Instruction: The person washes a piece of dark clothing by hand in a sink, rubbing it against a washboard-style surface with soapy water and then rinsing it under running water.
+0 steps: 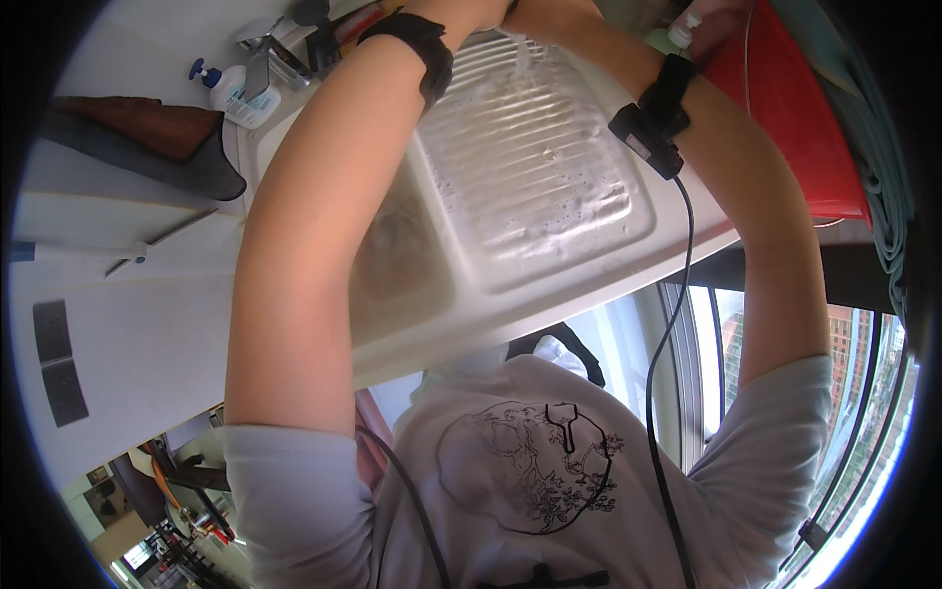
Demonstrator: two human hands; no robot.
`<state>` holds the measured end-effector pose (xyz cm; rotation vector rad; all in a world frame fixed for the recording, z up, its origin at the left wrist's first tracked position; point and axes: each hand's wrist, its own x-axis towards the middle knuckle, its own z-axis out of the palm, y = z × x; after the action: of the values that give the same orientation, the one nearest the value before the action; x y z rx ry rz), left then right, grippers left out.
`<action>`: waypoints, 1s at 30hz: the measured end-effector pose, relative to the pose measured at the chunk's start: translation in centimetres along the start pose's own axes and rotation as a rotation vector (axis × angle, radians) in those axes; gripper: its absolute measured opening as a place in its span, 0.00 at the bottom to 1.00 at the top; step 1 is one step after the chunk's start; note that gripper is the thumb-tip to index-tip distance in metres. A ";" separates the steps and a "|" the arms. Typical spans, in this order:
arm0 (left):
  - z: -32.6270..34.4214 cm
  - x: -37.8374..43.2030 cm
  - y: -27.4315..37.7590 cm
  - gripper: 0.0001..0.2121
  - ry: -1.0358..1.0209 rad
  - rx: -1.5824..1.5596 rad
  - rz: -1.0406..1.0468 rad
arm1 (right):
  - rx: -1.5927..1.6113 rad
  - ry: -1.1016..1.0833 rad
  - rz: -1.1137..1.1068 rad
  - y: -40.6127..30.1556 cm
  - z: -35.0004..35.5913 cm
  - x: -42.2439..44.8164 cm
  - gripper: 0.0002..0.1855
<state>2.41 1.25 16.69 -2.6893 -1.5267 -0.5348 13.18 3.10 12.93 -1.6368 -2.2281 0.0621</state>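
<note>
Both of my hands lie past the top edge of the picture; only my forearms and wrists show, reaching up over a white sink. A black strap wraps my left wrist. On my right forearm sits a black strap with a small black device and a cable. Beneath my arms is the sink's ribbed washboard, wet and dotted with bubbles. Water runs down near its top end. To the left, partly behind my left arm, a deeper basin looks murky inside.
A white pump bottle with a blue top and a chrome faucet stand at the upper left. A brown and grey cloth hangs nearby. A red basin and a clear-topped pump bottle are at the right, beside a window.
</note>
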 end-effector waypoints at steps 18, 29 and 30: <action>5.4 -17.2 -12.4 0.28 0.137 -0.270 -0.271 | 0.477 -0.291 -0.044 -8.6 5.4 -4.6 0.36; 11.4 -23.4 -16.8 0.21 0.172 -2.055 -1.140 | 0.600 -0.537 0.323 -16.7 17.0 -7.2 0.39; 11.4 -24.2 -17.1 0.21 0.130 -2.045 -1.106 | 0.651 -0.586 0.359 -17.1 17.6 -7.6 0.38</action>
<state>-19.87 -7.96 -3.96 -0.8523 -3.0633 -3.6064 -6.21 -6.25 -1.19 -1.7212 -1.8962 1.3552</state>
